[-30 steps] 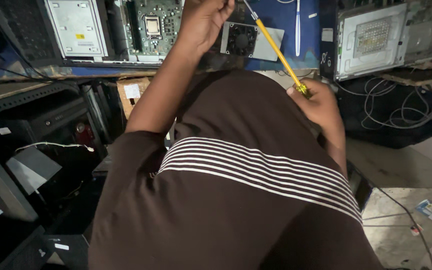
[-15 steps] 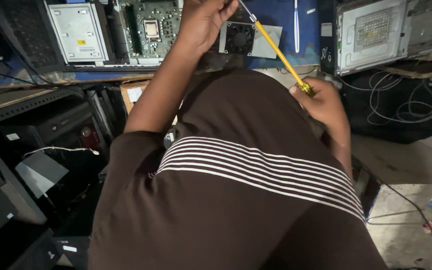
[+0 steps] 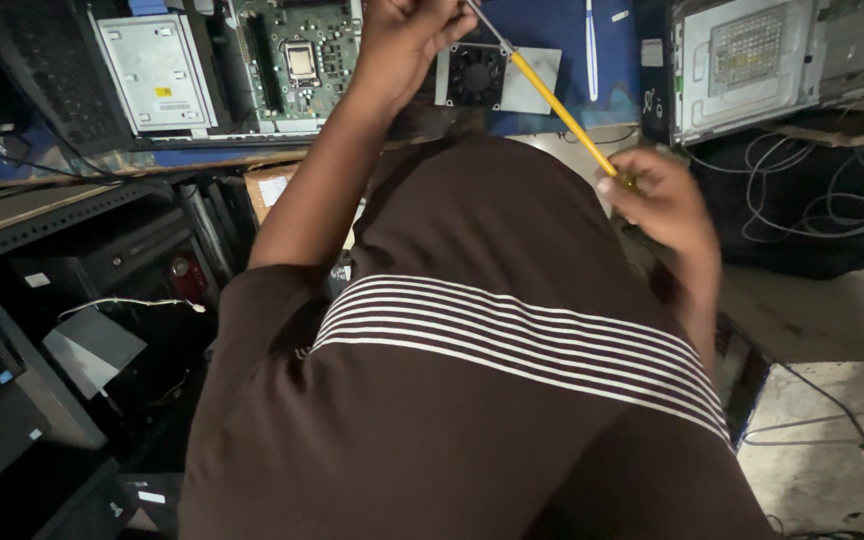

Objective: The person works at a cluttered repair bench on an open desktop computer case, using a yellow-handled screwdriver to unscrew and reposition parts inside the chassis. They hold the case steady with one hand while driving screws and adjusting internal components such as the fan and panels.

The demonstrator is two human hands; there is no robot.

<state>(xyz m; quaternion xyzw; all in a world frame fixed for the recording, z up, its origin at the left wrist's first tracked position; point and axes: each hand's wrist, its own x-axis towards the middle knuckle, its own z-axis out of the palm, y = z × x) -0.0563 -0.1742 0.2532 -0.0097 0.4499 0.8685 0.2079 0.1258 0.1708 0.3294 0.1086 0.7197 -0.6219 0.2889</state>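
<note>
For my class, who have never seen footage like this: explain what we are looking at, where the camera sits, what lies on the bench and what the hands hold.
The camera is worn on a person's head and looks down past a brown striped shirt. The right hand grips the yellow-handled screwdriver; the left hand steadies its metal shaft. On the blue workbench lie a green circuit board, a black fan on a grey plate and a grey metal drive case.

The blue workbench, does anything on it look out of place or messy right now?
Somewhat. A bare circuit board and a loose fan unit lie exposed on the blue workbench. White cables hang tangled off its right edge. The right hand holds a yellow screwdriver whose tip reaches the left hand.
</note>
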